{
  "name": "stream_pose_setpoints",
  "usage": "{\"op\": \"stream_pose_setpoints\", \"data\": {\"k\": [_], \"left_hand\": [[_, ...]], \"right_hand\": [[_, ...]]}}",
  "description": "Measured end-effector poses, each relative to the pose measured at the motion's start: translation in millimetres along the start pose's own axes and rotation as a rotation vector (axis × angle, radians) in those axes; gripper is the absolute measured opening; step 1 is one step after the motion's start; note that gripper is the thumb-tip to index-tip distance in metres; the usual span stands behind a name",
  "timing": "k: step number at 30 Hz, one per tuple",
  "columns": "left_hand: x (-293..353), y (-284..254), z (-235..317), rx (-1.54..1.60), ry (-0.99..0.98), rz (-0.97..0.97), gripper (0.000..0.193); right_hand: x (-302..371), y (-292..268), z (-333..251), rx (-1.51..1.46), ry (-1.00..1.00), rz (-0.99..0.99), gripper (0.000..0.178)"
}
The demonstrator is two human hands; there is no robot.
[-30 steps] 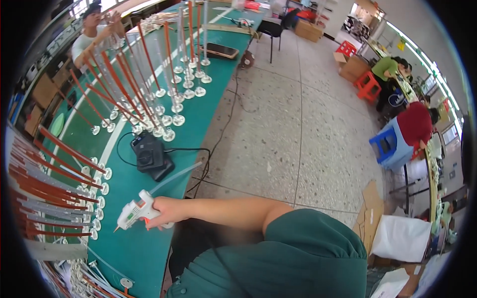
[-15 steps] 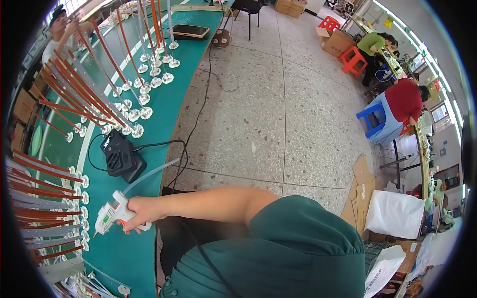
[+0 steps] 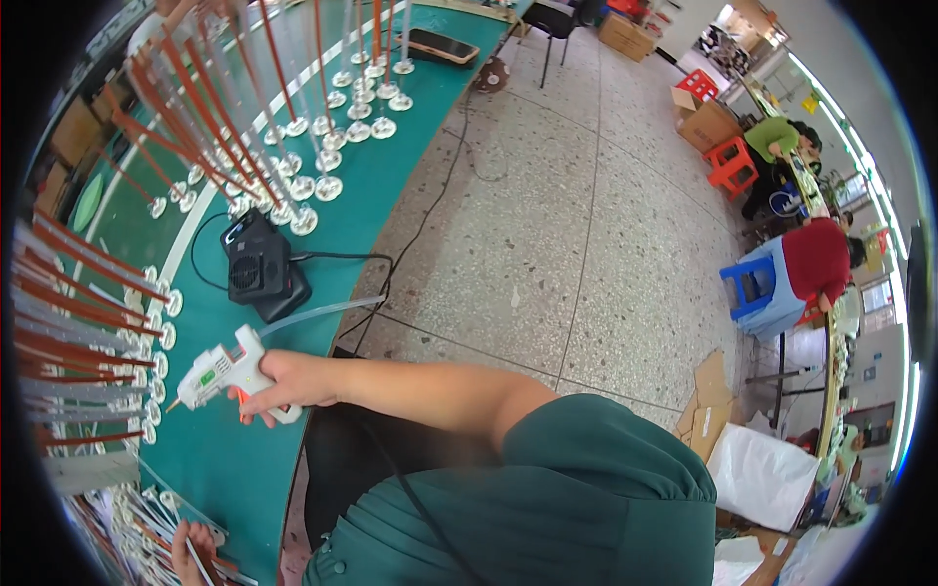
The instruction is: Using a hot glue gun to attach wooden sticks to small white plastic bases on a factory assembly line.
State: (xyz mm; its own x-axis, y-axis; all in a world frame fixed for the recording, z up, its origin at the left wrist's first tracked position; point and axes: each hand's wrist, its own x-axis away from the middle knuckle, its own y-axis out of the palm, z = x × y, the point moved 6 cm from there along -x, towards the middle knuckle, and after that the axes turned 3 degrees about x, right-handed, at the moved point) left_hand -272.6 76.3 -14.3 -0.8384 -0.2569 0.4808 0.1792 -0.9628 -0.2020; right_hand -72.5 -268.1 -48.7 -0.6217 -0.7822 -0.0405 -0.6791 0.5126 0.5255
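Note:
My right hand [image 3: 298,379] is wrapped round a white hot glue gun [image 3: 219,371], its fingers at the orange trigger. A long clear glue stick [image 3: 327,313] sticks out of the back. The gun's nozzle points left, close to a row of white round bases [image 3: 156,376] carrying long brown and clear strips [image 3: 83,337]. At the lower left my left hand [image 3: 195,549] is closed on a thin pale strip [image 3: 202,566], above a heap of loose strips [image 3: 117,518]; part of this hand is cut off by the picture's dark rim.
A black device [image 3: 262,264] with a cable stands on the green table [image 3: 220,469]. Behind it are more upright strips on round bases [image 3: 327,188] and a phone [image 3: 437,47]. Terrazzo floor lies to the right, with people at benches, a blue stool [image 3: 750,288] and cartons [image 3: 708,127].
My left hand has come into view at the lower left with a thin strip. The glue gun has shifted slightly left and up in view. My whole view has turned a little.

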Motion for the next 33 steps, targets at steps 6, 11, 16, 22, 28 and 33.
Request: {"op": "stream_pose_setpoints", "data": {"k": [6, 11, 16, 22, 28, 33], "left_hand": [[17, 28, 57, -0.222, 0.312, 0.416, 0.032], [-22, 84, 86, -0.284, 0.755, 0.321, 0.024], [-37, 120, 94, -0.348, 0.871, 0.268, 0.017], [-48, 119, 88, -0.388, 0.777, 0.330, 0.017], [-53, 115, 93, -0.410, 0.809, 0.312, 0.013], [-57, 113, 93, -0.349, 0.811, 0.255, 0.011]], "right_hand": [[-5, 9, 11, 0.019, 0.009, -0.012, 0.037], [12, -1, 11, 0.263, 0.049, 0.111, 0.038], [23, 2, 5, 0.342, 0.052, 0.121, 0.040], [19, 22, 8, 0.582, 0.108, 0.094, 0.030], [2, 31, 17, 0.674, 0.127, 0.088, 0.025], [-10, 33, 20, 0.793, 0.117, 0.058, 0.024]]}}
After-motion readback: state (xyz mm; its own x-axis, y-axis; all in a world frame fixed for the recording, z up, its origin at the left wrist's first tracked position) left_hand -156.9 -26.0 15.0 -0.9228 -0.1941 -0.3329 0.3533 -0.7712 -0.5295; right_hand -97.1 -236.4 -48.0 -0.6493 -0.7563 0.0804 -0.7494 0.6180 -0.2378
